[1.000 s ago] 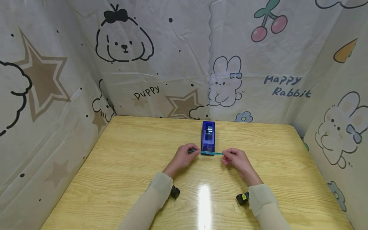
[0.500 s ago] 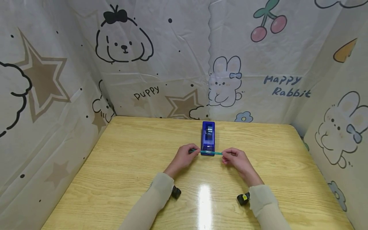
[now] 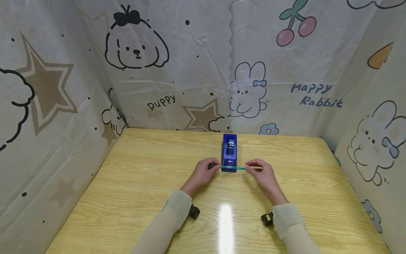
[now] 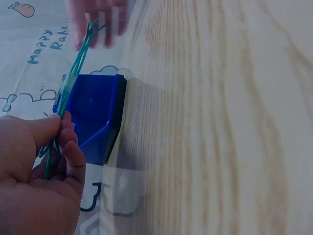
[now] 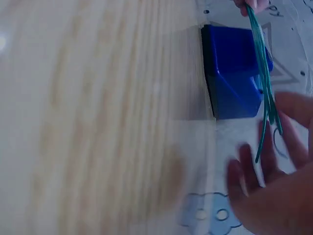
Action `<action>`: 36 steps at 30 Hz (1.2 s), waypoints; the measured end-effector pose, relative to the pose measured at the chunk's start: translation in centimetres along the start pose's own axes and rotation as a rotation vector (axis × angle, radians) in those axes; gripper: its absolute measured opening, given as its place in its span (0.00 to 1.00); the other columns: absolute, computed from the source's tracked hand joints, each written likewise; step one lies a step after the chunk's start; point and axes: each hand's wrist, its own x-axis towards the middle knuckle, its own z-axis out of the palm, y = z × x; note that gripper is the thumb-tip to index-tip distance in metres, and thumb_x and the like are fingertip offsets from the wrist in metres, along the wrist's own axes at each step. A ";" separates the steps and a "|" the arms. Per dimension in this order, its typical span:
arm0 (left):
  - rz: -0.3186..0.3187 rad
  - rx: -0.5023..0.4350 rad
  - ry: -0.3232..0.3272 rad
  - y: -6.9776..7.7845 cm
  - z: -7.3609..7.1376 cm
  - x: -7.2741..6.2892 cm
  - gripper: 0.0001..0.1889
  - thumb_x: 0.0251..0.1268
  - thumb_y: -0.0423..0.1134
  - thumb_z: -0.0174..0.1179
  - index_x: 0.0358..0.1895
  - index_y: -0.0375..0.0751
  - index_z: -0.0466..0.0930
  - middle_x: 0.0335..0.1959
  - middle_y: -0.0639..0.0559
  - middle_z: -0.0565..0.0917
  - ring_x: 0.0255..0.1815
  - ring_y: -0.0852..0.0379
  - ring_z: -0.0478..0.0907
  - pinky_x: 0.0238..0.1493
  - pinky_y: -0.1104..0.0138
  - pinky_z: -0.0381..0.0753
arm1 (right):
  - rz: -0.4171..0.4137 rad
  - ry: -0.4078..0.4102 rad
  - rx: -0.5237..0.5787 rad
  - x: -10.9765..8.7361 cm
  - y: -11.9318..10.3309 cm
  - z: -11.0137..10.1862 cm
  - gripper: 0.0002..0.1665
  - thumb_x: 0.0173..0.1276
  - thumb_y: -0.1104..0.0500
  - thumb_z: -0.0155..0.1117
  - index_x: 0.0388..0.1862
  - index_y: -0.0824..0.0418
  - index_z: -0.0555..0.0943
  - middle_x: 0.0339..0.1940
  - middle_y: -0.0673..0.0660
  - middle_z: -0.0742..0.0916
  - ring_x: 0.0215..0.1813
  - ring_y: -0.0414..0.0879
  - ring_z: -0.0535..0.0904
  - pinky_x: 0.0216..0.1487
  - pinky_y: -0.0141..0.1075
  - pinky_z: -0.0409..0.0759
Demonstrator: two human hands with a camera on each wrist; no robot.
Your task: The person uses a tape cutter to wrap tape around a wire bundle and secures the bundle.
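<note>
At the far edge of the worktop (image 3: 142, 173), head view: blue tape dispenser (image 3: 225, 153) sits lengthwise, tape roll (image 3: 231, 144) inside, near end toward the person. Bundle of thin green strands (image 3: 233, 167) is held crosswise over the dispenser's near end. Left hand (image 3: 203, 173) pinches the bundle's left part between thumb and fingers; right hand (image 3: 264, 174) is at the other end, thumb and fingers apart. Pale sleeves (image 3: 178, 208) on both arms, small black camera (image 3: 194, 212) at the left wrist, another black camera with a yellow mark (image 3: 267, 219) at the right. Patterned cloth (image 3: 190, 46) behind the worktop and along both sides: puppy, rabbits, stars, cherries.

Left wrist view: left thumb and fingers grip the strands, lower ends sticking out below the thumb. Clear, shiny patch (image 4: 70, 82) partway up the bundle, looks like tape. Free ends splay slightly at the top, in front of the blurred right hand. Dispenser just behind the bundle.

Right wrist view: right fingers spread and blurred, thumb right beside the strands, contact cannot be told. Loose ends fan out, pointing down. Left fingertips at the top hold the opposite end.
</note>
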 end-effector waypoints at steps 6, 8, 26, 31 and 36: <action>0.006 0.006 0.004 0.2 -0.1 0.1 0.06 0.78 0.39 0.60 0.44 0.46 0.86 0.42 0.53 0.87 0.42 0.60 0.78 0.50 0.63 0.80 | -0.263 0.070 -0.182 0.2 -2.0 0.9 0.10 0.69 0.58 0.74 0.46 0.61 0.90 0.50 0.61 0.85 0.58 0.59 0.79 0.67 0.59 0.73; 0.005 0.005 0.003 0.2 0.0 0.2 0.06 0.78 0.39 0.60 0.44 0.46 0.86 0.42 0.53 0.88 0.42 0.60 0.78 0.50 0.63 0.80 | -0.276 0.046 -0.193 0.3 -2.3 1.2 0.08 0.68 0.59 0.75 0.44 0.60 0.91 0.49 0.60 0.84 0.57 0.58 0.79 0.66 0.59 0.74; 0.031 -0.021 -0.023 0.2 -0.3 0.1 0.06 0.78 0.38 0.60 0.45 0.44 0.87 0.43 0.50 0.88 0.43 0.60 0.78 0.51 0.65 0.79 | -0.175 -0.001 -0.189 1.4 -2.4 2.7 0.09 0.68 0.56 0.76 0.42 0.58 0.93 0.48 0.57 0.82 0.48 0.52 0.81 0.50 0.40 0.78; 0.035 -0.029 -0.023 0.1 -0.2 0.2 0.06 0.77 0.38 0.61 0.45 0.44 0.87 0.43 0.50 0.89 0.44 0.59 0.78 0.52 0.64 0.79 | -0.164 0.002 -0.192 1.7 -2.6 3.0 0.08 0.67 0.56 0.77 0.41 0.59 0.93 0.47 0.57 0.82 0.46 0.51 0.80 0.48 0.38 0.77; 0.046 -0.026 -0.026 -0.2 -0.2 0.3 0.06 0.77 0.37 0.61 0.45 0.42 0.87 0.43 0.49 0.89 0.42 0.60 0.78 0.50 0.65 0.79 | -0.161 0.000 -0.166 1.9 -2.4 3.1 0.08 0.65 0.58 0.78 0.41 0.60 0.93 0.46 0.57 0.82 0.46 0.50 0.79 0.47 0.37 0.76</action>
